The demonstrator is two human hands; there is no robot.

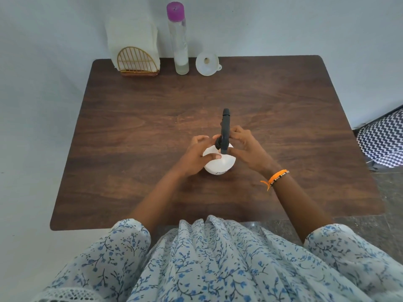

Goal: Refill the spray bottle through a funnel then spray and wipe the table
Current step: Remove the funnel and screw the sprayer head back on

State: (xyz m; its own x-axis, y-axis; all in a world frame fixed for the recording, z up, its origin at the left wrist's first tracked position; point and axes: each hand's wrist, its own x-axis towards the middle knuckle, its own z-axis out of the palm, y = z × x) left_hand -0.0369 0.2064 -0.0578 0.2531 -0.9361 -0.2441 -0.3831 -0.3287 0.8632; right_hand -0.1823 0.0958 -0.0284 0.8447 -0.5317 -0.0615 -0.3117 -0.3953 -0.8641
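Note:
A white spray bottle [220,163] with a black trigger head [225,127] stands upright in the middle of the brown wooden table [135,131]. My left hand [197,154] grips the bottle's white body and neck from the left. My right hand [246,149] pinches the black head from the right. A white funnel [207,63] lies at the table's far edge. Beside it to the left stands a tall clear bottle [180,42] with a purple cap and a little liquid in it.
A gold wire holder [137,62] with white paper napkins stands at the far left of the table, against the wall. A zigzag-patterned cushion [383,140] sits on the floor to the right. The wall runs directly behind the table.

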